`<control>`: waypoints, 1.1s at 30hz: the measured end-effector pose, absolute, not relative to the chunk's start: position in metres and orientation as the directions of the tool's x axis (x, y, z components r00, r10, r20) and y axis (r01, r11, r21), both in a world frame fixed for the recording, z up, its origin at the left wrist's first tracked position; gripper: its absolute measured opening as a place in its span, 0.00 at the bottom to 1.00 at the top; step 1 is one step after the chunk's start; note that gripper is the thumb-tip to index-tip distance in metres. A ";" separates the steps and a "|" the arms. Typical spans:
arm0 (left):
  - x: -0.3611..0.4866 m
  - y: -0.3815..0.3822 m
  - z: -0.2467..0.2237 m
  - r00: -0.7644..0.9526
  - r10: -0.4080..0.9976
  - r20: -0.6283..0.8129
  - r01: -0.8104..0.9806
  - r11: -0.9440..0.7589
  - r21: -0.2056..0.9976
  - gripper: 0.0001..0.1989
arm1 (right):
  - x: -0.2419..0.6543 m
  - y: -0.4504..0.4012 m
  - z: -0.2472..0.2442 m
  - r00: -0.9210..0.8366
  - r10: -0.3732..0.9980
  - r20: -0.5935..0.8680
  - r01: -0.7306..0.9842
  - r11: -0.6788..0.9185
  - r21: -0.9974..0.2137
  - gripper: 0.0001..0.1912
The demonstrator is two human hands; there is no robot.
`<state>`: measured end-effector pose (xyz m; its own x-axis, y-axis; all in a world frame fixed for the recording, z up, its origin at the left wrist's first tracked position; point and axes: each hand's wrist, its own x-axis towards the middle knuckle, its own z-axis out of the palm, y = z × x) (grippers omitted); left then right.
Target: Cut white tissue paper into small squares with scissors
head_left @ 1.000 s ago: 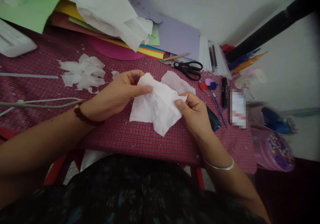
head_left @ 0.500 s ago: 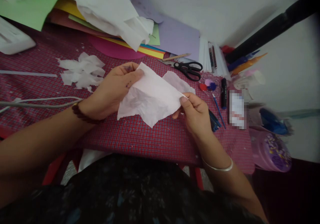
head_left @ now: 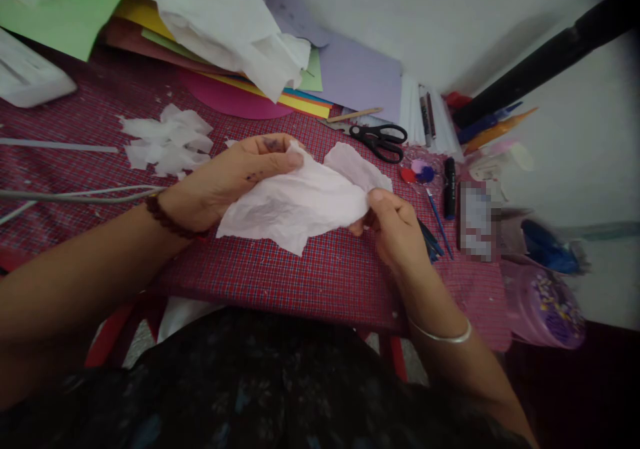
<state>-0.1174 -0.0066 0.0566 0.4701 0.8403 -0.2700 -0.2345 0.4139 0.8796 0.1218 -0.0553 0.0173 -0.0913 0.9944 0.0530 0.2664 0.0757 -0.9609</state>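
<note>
Your white tissue has slackened along its top edge since half a second ago. Your left hand pinches one end and your right hand the other, above the checked tablecloth.

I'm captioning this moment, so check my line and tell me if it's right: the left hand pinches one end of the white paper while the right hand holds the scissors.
Not the scissors: the head view shows them lying on the cloth, and the right hand pinching the paper too. The left hand is as you say.
</note>
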 end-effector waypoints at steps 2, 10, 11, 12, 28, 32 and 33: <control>-0.115 -0.007 0.052 0.494 0.816 -0.301 -0.164 0.427 0.889 0.04 | 0.123 -0.057 0.023 -0.133 0.975 0.178 0.364 0.215 -0.906 0.19; -0.094 -0.027 0.043 0.626 0.740 -0.245 0.023 0.297 0.955 0.07 | 0.098 -0.074 0.023 -0.298 0.933 0.201 0.380 0.309 -0.872 0.14; -0.094 -0.028 0.043 0.640 0.734 -0.226 0.029 0.271 0.962 0.07 | 0.095 -0.076 0.022 -0.284 0.939 0.196 0.406 0.302 -0.863 0.11; -0.094 -0.029 0.043 0.656 0.724 -0.215 0.036 0.254 0.966 0.07 | 0.094 -0.078 0.022 -0.266 0.944 0.195 0.424 0.296 -0.856 0.11; -0.114 -0.038 0.064 0.506 0.839 0.202 0.115 -0.298 0.948 0.11 | 0.105 -0.079 0.031 -0.141 0.816 0.560 0.649 0.504 -0.570 0.10; -0.106 -0.049 0.060 0.787 0.601 -0.137 0.050 0.159 0.986 0.11 | 0.104 -0.081 0.032 -0.196 0.792 0.578 0.671 0.538 -0.510 0.11; -0.103 -0.051 0.056 0.783 0.597 -0.174 0.071 0.192 0.979 0.11 | 0.103 -0.081 0.032 -0.214 0.789 0.576 0.666 0.549 -0.504 0.11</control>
<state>-0.1033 -0.0506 0.0559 0.7830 0.5972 -0.1739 0.0709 0.1920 0.9788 0.1034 -0.0805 0.0320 -0.2139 0.7887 0.5763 0.6664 0.5492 -0.5043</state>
